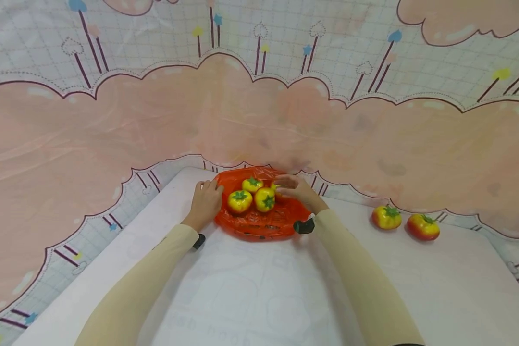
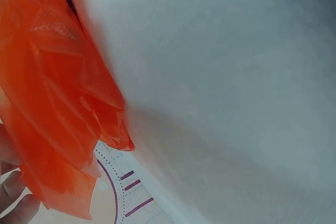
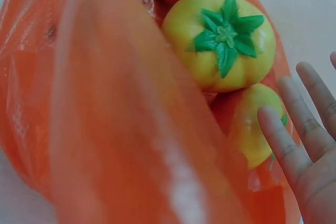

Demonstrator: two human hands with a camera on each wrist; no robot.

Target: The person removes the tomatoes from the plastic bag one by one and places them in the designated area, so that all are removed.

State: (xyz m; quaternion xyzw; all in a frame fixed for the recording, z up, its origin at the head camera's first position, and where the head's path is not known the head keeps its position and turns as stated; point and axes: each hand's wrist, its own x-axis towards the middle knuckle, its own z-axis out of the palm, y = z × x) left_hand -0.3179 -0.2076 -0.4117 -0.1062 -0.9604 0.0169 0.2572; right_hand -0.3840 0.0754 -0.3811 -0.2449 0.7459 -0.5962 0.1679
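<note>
A red plastic bag [image 1: 251, 230] lies spread on the white table, its mouth facing up. Inside sit several glossy red-and-yellow tomatoes [image 1: 240, 202] with green leafy tops, and one of them is partly hidden by the right hand. At the bag's left edge, my left hand [image 1: 206, 199] grips the plastic; its fingers [image 2: 21, 208] show beside the thin film in the left wrist view. Over the bag's right side is my right hand [image 1: 300, 190], fingers spread and holding nothing. In the right wrist view its fingertips are close to a tomato [image 3: 254, 124]; contact is unclear.
Two more tomatoes, a left one [image 1: 386, 217] and a right one [image 1: 423, 227], rest on the table [image 1: 242, 293] to the right. A patterned pink and white cloth [image 1: 242, 115] rises behind the table's far edge.
</note>
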